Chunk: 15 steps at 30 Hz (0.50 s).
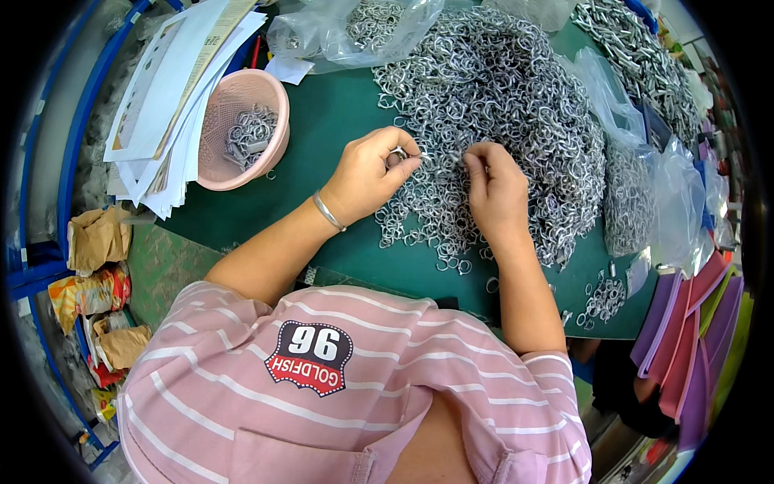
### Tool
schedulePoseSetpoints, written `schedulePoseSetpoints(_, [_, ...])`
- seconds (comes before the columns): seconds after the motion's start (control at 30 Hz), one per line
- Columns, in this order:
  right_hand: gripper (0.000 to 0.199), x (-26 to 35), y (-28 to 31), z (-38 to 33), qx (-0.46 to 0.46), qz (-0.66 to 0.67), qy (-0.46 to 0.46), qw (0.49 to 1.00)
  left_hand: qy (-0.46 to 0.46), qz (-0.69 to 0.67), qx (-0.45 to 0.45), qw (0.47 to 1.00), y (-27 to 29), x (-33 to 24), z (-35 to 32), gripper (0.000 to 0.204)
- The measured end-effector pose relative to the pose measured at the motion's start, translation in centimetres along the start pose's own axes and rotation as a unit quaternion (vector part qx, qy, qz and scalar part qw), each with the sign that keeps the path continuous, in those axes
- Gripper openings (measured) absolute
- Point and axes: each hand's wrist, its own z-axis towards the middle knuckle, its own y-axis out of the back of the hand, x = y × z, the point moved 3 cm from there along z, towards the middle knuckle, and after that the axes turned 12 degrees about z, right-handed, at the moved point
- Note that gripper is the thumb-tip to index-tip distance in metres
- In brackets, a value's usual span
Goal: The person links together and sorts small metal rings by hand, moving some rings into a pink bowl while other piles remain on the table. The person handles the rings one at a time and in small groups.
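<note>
Left hand (367, 173): thumb and index pinched on a small metal ring (423, 155) at the fingertips, over the near-left edge of the ring pile (516, 89). Right hand (498, 189): fingers curled closed above the same pile; can't tell if anything's in the pinch. Green desk (314, 121) underneath. Pink basket (278, 149) with some rings inside sits left of left hand; paper stack (157, 89) covers its left side. Clear bag (322, 36) crowds the pile's far-left edge; bagged rings (629, 198) at its right. Small ring cluster (603, 298) near right forearm.
</note>
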Motion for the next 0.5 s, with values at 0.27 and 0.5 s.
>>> schedulePoseSetpoints(0.27, [0.018,0.8,-0.3,-0.4,0.046,-0.034,0.095,0.994,-0.055,-0.006,-0.035,0.998,-0.4,-1.1,-0.1,0.019])
schedulePoseSetpoints(0.5, [0.013,-0.3,-1.3,0.5,0.072,-0.068,0.028,0.995,-0.054,0.003,-0.049,0.997,0.6,-1.3,-0.6,0.023])
